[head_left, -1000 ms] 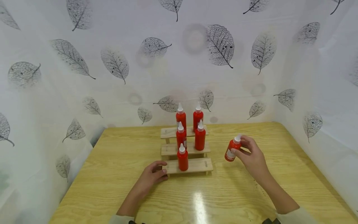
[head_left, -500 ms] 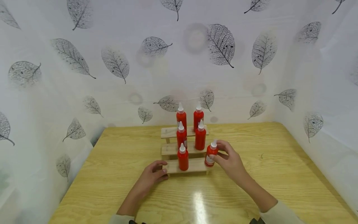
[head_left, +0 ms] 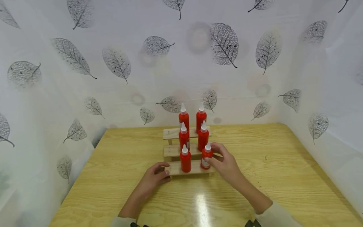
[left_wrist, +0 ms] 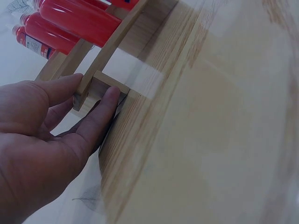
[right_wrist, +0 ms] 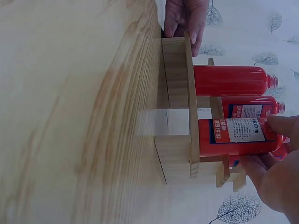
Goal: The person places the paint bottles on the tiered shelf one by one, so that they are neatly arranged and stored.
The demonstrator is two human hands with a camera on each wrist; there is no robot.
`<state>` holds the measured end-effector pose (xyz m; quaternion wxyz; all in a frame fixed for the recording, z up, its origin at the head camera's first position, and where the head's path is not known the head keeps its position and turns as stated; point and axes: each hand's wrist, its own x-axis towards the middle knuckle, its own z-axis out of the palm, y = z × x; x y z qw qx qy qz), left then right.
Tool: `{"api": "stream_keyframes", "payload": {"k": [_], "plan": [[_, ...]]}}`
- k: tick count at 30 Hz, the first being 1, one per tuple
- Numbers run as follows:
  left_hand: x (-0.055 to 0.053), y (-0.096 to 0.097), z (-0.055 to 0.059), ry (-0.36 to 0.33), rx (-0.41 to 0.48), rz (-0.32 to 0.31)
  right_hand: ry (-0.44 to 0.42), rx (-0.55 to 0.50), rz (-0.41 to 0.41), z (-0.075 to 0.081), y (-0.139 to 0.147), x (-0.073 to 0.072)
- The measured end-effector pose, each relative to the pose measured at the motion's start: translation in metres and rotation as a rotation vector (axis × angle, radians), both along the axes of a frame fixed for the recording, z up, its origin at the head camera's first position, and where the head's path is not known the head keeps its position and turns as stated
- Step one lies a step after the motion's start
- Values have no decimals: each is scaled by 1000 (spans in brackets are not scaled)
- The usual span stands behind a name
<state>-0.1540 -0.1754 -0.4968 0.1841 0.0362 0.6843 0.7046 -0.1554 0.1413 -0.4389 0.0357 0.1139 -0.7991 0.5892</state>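
Observation:
My right hand (head_left: 227, 164) grips a red squeeze bottle (head_left: 206, 160) with a white pointed cap near its neck. The bottle stands upright at the right end of the lowest step of a wooden three-step rack (head_left: 195, 170); its base is right at the board in the right wrist view, where a printed label (right_wrist: 243, 130) shows. At the rack's left end my left hand (head_left: 154, 176) holds the lowest step, fingers around the board's end (left_wrist: 88, 88). Left of the held bottle stands another red bottle (head_left: 185, 162) on the same step.
On the middle step are two more red bottles, one left (head_left: 184, 138) and one right (head_left: 203, 140). Two others, left (head_left: 183, 119) and right (head_left: 201, 121), stand on the top step. The wooden table (head_left: 127, 151) meets a leaf-patterned curtain (head_left: 158, 78) behind.
My right hand has carried its bottle left from beside the rack, over the table, and down onto the lowest step's right end. The left hand has stayed at the rack's left end.

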Motion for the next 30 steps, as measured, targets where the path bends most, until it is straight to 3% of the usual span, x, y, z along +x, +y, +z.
{"api": "stream_keyframes", "payload": {"k": [23,30], "plan": [[-1,0,0,6,4,6,27,41,11,5,-5,4],[0,0,0,2,13,-2,93,20,-56,10,10,3]]}}
